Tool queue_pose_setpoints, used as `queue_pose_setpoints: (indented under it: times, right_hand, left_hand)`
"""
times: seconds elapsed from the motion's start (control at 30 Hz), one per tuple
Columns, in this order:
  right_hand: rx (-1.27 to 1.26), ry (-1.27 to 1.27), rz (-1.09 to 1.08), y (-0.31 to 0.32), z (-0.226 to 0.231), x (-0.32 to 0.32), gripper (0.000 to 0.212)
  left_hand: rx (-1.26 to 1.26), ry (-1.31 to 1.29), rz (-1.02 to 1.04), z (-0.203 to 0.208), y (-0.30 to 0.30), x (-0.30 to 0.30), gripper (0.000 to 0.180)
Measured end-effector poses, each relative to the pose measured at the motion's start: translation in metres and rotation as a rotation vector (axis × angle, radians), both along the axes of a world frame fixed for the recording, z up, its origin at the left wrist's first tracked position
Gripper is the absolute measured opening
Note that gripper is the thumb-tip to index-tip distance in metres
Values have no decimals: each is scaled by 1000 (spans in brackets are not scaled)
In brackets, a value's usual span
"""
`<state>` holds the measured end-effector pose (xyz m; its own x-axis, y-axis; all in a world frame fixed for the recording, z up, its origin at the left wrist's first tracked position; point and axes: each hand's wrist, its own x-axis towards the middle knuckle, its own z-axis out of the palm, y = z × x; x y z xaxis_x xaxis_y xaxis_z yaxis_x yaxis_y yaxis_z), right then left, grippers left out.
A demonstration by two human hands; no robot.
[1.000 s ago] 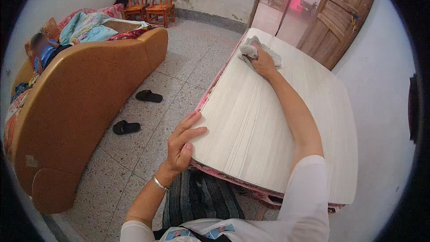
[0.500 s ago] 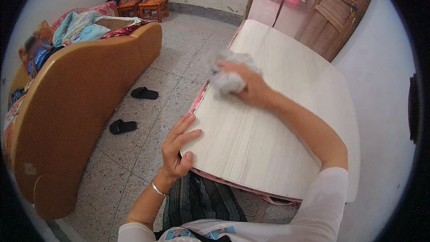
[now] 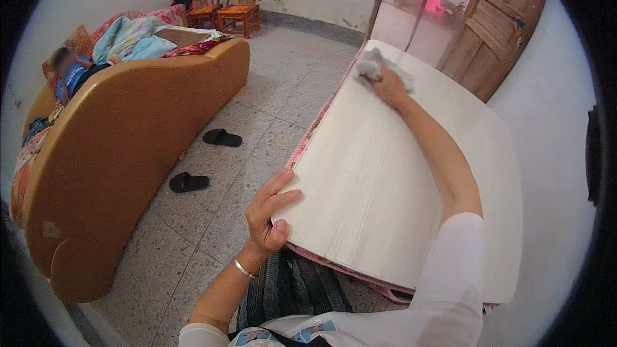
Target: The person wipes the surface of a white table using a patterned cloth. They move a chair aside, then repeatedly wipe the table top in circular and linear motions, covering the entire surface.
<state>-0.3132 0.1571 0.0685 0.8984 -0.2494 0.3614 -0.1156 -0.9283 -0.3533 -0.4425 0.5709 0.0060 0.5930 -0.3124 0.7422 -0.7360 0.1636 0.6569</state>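
Note:
A white wood-grain tabletop (image 3: pixel 385 199) with a pink patterned fabric edging stretches away in front of me. My right hand (image 3: pixel 391 85) presses a crumpled grey-white cloth (image 3: pixel 369 69) onto its far left part, the arm reaching well out. At the near left corner rests my left hand (image 3: pixel 270 212), a silver bangle on its wrist. Its fingers are spread over the edge, with the thumb apart from them, and nothing is held there.
Left of the table stands a bed with a tall curved tan board (image 3: pixel 135 135); a person (image 3: pixel 71 77) lies on it among quilts. Two black slippers (image 3: pixel 189 182) lie on the speckled floor between. Wooden chairs (image 3: pixel 239 9) stand at the back. An open wooden door (image 3: pixel 498 26) is beyond the table.
My right hand has slid the cloth farther away along the tabletop, toward its far left corner. My left hand stays on the near corner. The whole view has shifted slightly.

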Motion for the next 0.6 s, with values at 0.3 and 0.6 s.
queue_pose_setpoints:
  times: [0.3,0.6]
  right_hand:
    - [24,44,600,166,14,-220,77]
    - [14,51,603,144,25,-238,68]
  left_hand:
    - [-19,-15,-13,-3,0,2,47]
    - [22,-46,23,1,4,1,44]
